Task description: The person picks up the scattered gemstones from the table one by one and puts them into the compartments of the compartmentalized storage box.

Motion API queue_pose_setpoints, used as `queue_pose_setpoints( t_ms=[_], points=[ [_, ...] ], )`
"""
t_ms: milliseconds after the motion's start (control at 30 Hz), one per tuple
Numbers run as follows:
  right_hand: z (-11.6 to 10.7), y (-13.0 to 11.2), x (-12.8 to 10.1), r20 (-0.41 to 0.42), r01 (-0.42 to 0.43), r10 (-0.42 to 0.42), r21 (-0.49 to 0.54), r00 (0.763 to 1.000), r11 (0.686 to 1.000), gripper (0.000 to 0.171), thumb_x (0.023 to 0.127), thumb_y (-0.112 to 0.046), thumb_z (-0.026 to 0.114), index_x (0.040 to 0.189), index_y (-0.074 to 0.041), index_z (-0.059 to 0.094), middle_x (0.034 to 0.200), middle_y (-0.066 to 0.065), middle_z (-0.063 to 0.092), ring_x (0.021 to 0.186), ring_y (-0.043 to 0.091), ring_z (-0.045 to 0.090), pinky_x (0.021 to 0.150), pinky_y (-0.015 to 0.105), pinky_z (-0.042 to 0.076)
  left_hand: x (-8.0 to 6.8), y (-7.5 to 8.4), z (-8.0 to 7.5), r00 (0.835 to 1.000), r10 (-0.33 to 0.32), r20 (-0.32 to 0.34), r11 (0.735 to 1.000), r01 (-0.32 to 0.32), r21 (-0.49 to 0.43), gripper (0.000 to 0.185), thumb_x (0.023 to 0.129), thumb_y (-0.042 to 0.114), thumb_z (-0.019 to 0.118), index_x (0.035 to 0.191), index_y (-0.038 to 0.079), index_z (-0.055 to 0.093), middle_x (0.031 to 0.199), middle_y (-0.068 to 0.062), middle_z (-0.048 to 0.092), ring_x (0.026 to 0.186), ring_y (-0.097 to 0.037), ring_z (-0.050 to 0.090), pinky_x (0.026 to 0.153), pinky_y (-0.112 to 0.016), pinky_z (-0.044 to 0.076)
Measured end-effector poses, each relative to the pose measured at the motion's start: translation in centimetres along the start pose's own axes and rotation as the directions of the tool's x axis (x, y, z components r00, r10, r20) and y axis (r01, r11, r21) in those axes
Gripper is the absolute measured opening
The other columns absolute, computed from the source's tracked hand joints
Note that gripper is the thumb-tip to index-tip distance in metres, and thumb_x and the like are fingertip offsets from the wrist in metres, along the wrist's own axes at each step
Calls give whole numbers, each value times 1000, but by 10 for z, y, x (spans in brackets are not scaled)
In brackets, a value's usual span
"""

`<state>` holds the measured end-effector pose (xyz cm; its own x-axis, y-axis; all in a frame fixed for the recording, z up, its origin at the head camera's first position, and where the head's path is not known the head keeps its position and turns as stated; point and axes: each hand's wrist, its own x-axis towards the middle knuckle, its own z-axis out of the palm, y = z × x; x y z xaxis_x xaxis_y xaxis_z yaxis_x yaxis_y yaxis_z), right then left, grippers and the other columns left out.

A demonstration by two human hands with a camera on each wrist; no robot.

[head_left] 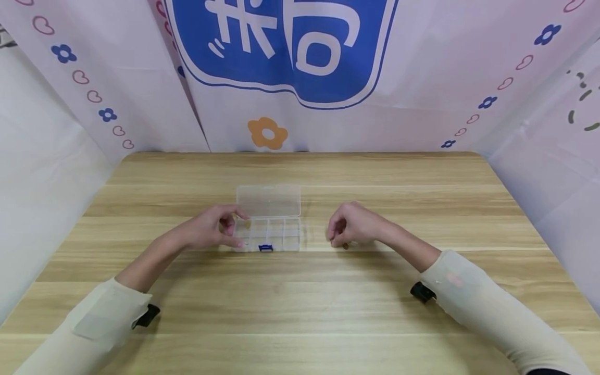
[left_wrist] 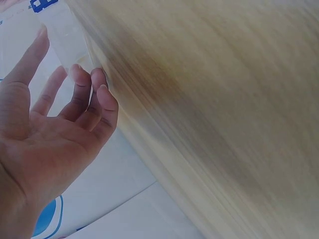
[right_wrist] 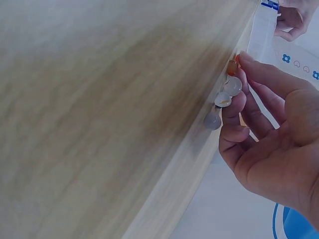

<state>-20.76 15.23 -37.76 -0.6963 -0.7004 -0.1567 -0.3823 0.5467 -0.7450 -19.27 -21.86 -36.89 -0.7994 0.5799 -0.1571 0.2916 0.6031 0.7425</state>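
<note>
A clear plastic compartment box (head_left: 275, 240) stands on the table with its lid (head_left: 268, 201) swung open toward the back and a blue latch (head_left: 265, 248) at the front. My left hand (head_left: 208, 227) holds the box at its left end, thumb at the front corner and index finger at the back one. To the right of the box, my right hand (head_left: 356, 224) pinches an orange bead (right_wrist: 232, 67) between thumb and fingertip, low over the table. Several whitish, see-through round beads (right_wrist: 233, 85) sit in a row along its fingers.
The wooden table (head_left: 300, 307) reaches back to a white cloth (head_left: 375, 127) printed with flowers and hearts. More white cloth hangs at both sides. A black clip-like piece (head_left: 423, 292) sits at the right sleeve, another (head_left: 147, 315) at the left.
</note>
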Motion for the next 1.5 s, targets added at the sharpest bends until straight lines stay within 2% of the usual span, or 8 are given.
queue_pose_setpoints(
  t_ms=[400,867,1500],
  points=[
    [-1,0,-1,0,17,-17,-20,1000,1000,10,84,5,80,83,-3,75,73,0,70,66,11,63,62,25,53,-1,0,0,1000,-10,1,1000,10,-2,58,85,11,86,132,-8,59,83,-5,56,77,-20,51,66,-27,45],
    [-3,0,0,-12,-12,12,-32,1000,999,12,82,7,78,86,-4,74,77,0,68,71,11,62,66,26,54,-1,0,0,1000,-6,6,1000,6,-4,58,85,11,86,132,-9,58,83,-5,56,77,-20,51,67,-27,46],
    [-5,0,1,-67,-20,16,-54,998,998,12,82,5,75,86,-7,77,76,-3,68,72,12,61,68,27,52,-1,-1,0,1000,-6,-1,1000,6,-15,58,85,10,86,132,-9,58,83,-6,57,77,-20,52,67,-27,47]
  ],
)
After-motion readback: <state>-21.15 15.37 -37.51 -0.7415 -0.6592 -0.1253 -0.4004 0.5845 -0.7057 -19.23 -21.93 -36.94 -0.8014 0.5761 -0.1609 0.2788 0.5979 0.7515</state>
